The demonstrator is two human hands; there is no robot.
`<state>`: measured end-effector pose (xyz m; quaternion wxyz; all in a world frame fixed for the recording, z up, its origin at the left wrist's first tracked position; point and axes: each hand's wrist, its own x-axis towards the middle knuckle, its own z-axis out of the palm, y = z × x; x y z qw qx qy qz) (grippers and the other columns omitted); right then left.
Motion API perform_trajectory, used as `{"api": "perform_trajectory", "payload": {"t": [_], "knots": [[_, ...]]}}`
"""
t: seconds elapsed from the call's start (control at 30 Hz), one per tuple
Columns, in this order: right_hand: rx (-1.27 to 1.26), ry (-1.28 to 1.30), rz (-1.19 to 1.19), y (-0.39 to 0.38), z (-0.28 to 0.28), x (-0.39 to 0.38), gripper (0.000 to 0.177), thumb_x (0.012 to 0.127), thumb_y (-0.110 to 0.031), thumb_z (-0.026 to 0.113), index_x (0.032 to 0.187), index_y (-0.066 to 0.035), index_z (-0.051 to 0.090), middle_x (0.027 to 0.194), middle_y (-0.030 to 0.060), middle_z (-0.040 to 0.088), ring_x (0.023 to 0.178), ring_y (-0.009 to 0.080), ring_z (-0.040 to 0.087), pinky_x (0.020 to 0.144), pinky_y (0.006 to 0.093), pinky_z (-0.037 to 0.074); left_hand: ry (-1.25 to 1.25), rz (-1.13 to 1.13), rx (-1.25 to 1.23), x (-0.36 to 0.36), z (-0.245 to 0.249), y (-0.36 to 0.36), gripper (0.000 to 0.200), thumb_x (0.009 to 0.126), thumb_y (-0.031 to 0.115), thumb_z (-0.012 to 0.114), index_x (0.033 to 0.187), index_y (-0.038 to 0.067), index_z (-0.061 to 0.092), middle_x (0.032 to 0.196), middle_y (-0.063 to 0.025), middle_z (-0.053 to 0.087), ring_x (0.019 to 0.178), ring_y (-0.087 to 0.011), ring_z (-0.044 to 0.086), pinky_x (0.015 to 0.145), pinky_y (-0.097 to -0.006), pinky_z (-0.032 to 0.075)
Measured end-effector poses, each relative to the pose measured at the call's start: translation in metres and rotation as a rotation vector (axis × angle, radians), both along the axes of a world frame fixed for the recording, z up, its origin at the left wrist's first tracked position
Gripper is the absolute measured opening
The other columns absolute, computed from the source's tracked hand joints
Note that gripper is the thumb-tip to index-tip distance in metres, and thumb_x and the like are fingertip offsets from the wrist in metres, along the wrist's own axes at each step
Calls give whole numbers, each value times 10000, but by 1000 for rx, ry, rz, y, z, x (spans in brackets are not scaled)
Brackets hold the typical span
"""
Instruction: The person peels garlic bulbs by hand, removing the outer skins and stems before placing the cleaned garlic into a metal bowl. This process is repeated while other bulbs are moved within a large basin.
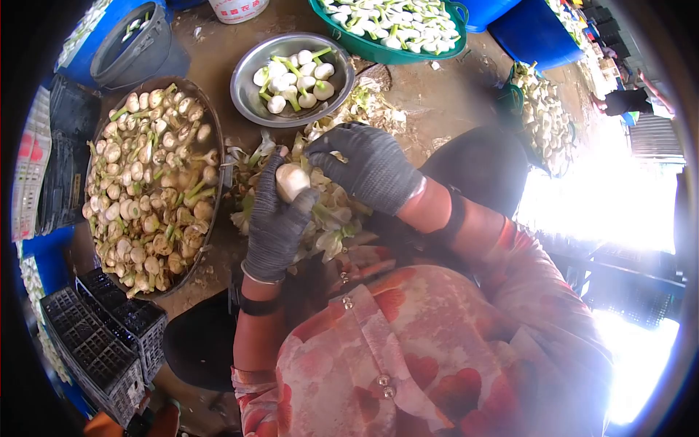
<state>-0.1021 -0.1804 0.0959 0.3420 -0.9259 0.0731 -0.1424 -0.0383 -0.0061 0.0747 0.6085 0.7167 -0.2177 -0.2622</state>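
Note:
Both my hands wear dark grey knit gloves. My left hand [275,218] grips a white bulb [291,180], a garlic or onion head, from below. My right hand [368,166] is curled over the top right of the same bulb, fingers touching it. Under my hands lies a heap of peeled skins and green stalks [329,218]. A steel bowl [247,95] just beyond holds several cleaned white bulbs [295,80] with short green stems. To the left a wide dark pan [212,124] is filled with several unpeeled, dirt-stained bulbs [149,189].
A green basin [378,51] of cleaned bulbs stands at the top. Blue tubs [531,33] and another pile of bulbs [545,116] are at the upper right. A grey bucket [135,44] is at the upper left, black crates [102,342] at the lower left. Strong glare covers the right side.

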Motion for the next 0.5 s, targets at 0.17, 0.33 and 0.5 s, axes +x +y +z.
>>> {"api": "perform_trajectory", "payload": {"t": [0.17,0.33,0.5], "knots": [[-74,-44,60,12,-3,-2,183,839,-265,672,902,-97,711,802,147,676,767,351,643,703,455,519,-493,128,68,5,-27,-2,717,794,61,752,1419,-31,412,1263,-164,564,1115,-220,581,958,-345,486],[-80,65,-55,26,3,3,152,820,-225,663,816,-73,673,766,145,670,745,345,646,699,453,519,-696,160,130,6,-26,-2,702,774,61,756,1396,-36,446,1220,-177,582,1090,-244,604,944,-359,488],[153,234,-98,21,8,10,168,823,-213,638,835,-46,662,776,181,668,761,368,656,714,450,519,-615,145,94,4,-22,-5,650,801,37,706,1393,-25,446,1290,-153,560,1117,-229,587,974,-350,479]]}}
